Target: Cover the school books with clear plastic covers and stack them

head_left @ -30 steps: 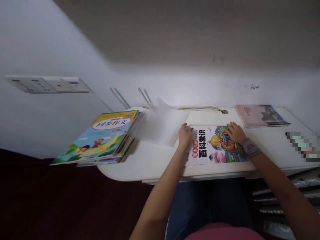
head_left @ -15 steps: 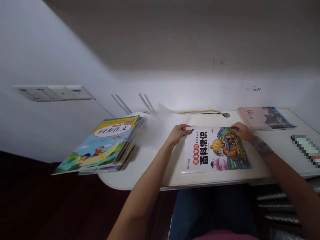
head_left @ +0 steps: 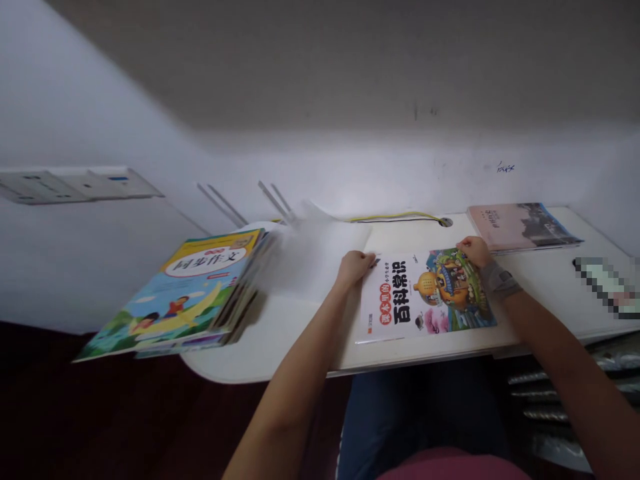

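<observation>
A children's book [head_left: 417,293] with a white and colourful illustrated cover lies on the white desk in front of me. My left hand [head_left: 356,268] is closed at its upper left corner, fingertips bent down at the edge. At the upper right corner, my right hand [head_left: 475,252] pinches the edge between thumb and curled fingers; a grey band [head_left: 503,279] circles that wrist. Translucent whitish sheets [head_left: 320,250] lie just beyond my left hand, one edge curling upward.
Left of the hands, a stack of books [head_left: 200,280] overhangs the desk's [head_left: 260,363] rounded end. A pinkish book [head_left: 515,227] rests at the back right, a phone-like pixelated object [head_left: 607,287] nearer. A yellow cable [head_left: 395,217] runs along the wall to a round hole [head_left: 445,223].
The view has shifted, so everything sits a little further left. My right hand's fingers are more curled at the book's corner. Both hands stay at the upper corners.
</observation>
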A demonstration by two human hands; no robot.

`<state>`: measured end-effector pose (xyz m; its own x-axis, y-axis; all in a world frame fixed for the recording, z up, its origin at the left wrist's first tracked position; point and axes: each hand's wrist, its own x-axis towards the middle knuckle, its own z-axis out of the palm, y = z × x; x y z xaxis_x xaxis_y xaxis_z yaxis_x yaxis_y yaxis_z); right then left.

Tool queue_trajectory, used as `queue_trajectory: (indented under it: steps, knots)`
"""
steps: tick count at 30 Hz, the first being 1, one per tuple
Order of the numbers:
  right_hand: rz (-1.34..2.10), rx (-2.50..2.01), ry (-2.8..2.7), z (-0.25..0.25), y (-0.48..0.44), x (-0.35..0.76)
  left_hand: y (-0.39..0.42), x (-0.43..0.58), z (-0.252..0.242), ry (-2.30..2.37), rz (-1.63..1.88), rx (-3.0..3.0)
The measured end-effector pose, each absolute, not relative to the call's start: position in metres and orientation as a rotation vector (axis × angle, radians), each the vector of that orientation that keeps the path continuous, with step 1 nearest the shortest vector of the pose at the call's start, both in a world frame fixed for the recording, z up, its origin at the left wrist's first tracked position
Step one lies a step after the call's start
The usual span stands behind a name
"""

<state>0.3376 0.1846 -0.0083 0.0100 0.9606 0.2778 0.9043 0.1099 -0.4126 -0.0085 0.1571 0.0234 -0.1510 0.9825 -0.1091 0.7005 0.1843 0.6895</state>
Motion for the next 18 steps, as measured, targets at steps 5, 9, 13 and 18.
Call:
queue_trajectory:
  steps: [5,9,13,18]
  knots:
    - [-0.088,-1.947,-1.923,-0.012,0.172,0.329,0.156,0.002,0.026,2.142,0.477,1.764]
    - [-0.241,-1.902,-2.042,-0.006,0.163,0.328,0.156,0.006,0.027,2.172,0.376,1.902]
    - [-0.302,-1.824,-2.2,-0.003,0.154,0.327,0.157,0.007,0.026,2.123,0.322,2.001]
    - [-0.331,-1.773,-2.257,-0.006,0.136,0.328,0.159,0.01,0.023,2.1,0.382,2.003]
